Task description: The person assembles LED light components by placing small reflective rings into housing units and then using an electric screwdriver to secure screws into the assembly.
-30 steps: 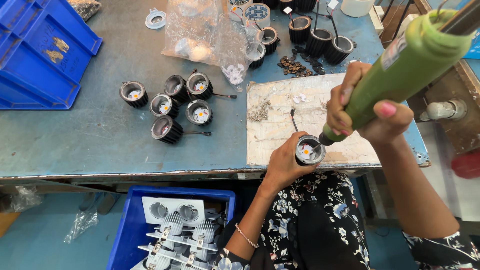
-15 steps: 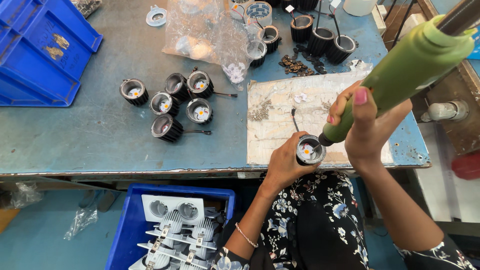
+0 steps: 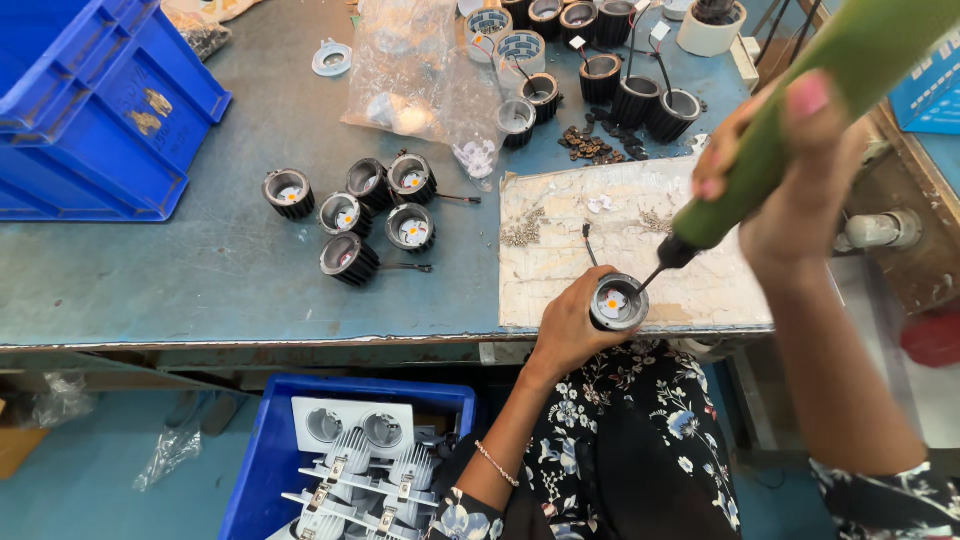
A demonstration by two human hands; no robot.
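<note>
- Since the earlier frame, little has shifted; the green screwdriver (image 3: 790, 130) stays tilted, tip inside the round lamp housing (image 3: 617, 303).
- Left hand (image 3: 570, 325) clasps the housing at the worktop (image 3: 200, 280) edge.
- Right hand (image 3: 790, 170) grips the screwdriver above.

Round black lamp housing (image 3: 618, 303) (upright) under green screwdriver (image 3: 790, 130).

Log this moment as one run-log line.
left hand: grips round lamp housing at bench edge | right hand: holds green power screwdriver, bit inside housing | nearby: screw pile on work board
</note>
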